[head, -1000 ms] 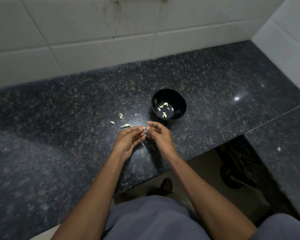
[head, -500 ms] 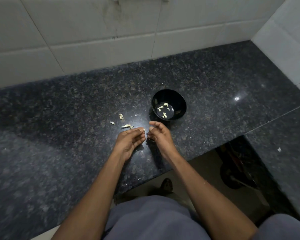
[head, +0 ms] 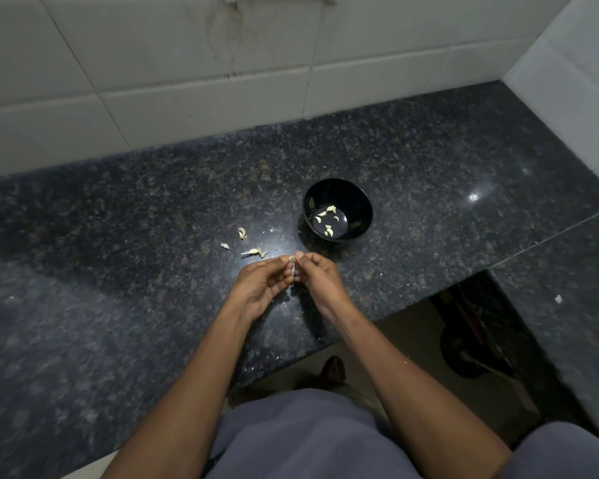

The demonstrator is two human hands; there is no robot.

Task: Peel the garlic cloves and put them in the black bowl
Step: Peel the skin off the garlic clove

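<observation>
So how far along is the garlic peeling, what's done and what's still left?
Done: several peeled cloves already lie in the black bowl. In hand: the left hand and right hand pinch one small clove between their fingertips, apparently mid-peel. Left: that clove still has to go in the bowl. A few pale bits lie on the counter; whether skins or unpeeled cloves, I can't tell.

The setting is a home kitchen. A dark speckled granite counter [head: 429, 160] fills the middle of the frame and meets a wall of pale rectangular tiles [head: 187, 63] across the top and upper right. A small black bowl [head: 357, 202] holding peeled garlic cloves [head: 329, 219] stands on the counter at centre.
</observation>
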